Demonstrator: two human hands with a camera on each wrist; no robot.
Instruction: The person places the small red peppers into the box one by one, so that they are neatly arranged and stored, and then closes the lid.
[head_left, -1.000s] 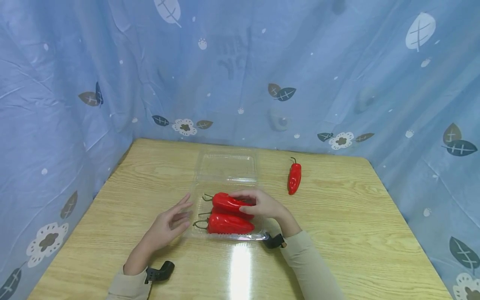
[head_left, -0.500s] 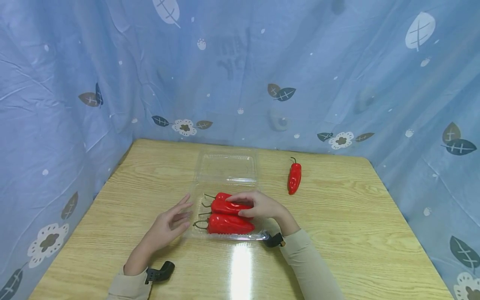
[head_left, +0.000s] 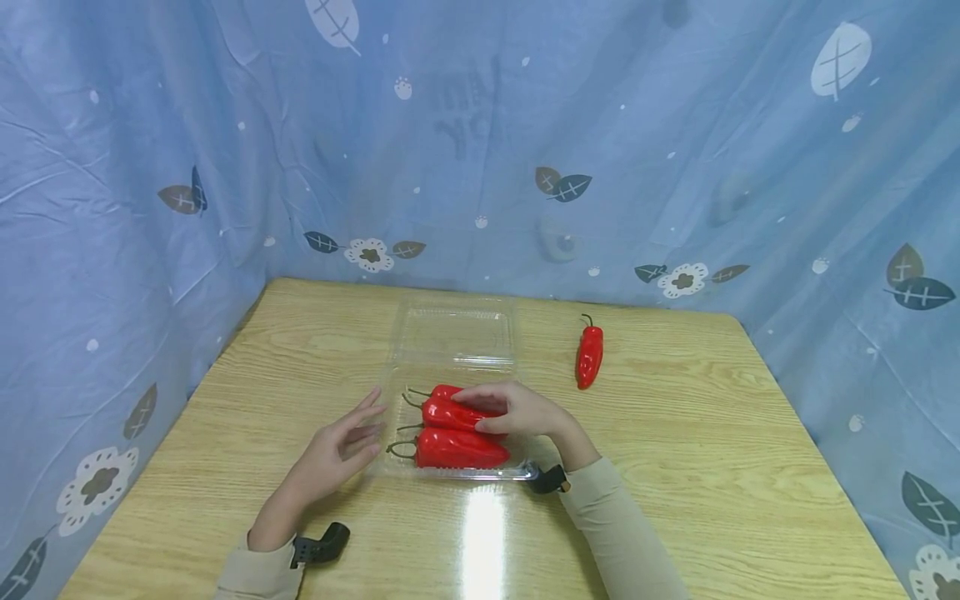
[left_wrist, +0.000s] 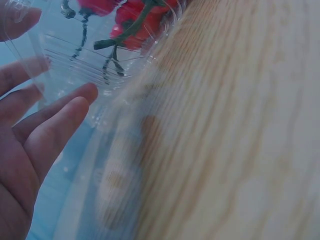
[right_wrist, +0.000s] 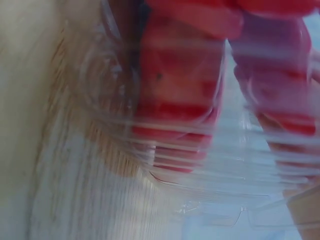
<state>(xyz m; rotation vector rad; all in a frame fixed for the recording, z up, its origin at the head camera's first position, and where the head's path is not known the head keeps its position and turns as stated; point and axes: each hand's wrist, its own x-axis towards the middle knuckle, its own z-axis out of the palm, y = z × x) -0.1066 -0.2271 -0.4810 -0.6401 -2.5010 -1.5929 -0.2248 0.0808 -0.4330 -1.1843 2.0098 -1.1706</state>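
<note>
Seemingly pinched, pepper (head_left: 447,412) between right fingers (head_left: 484,389)

Curtained-off workspace: blue drapes (head_left: 480,142) around wooden table (head_left: 697,467)

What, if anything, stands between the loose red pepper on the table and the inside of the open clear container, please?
The right hand does: over the container's right side, it grips a red pepper there. The lid, folded back, seems clear of the loose pepper's path.
</note>
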